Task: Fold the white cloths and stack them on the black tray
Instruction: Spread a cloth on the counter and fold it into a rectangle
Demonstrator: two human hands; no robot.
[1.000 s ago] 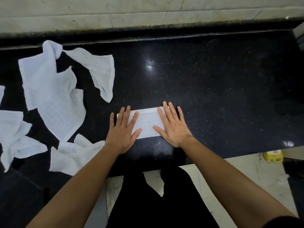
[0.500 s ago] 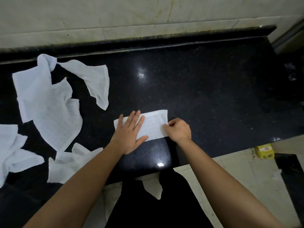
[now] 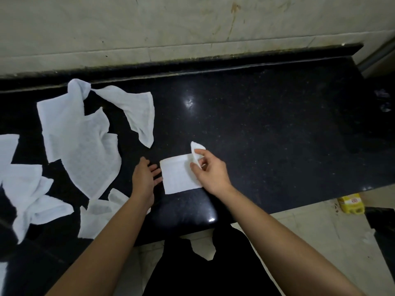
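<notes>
On the glossy black tabletop (image 3: 267,129), the right hand (image 3: 210,170) pinches a raised corner of the folded waffle-textured white cloth (image 3: 178,176); the left hand (image 3: 145,177) rests spread just beside it.

Single head-worn wide-angle view, angled forward and down from above black counter (image 3: 267,135). Close range: both forearms enter from bottom edge, wall (image 3: 171,28) along top, floor (image 3: 310,231) at lower right. No second view to compare.

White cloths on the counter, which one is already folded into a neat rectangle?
The folded cloth in the right hand's grip, corner lifted; the loose cloths to the left lie crumpled.
</notes>
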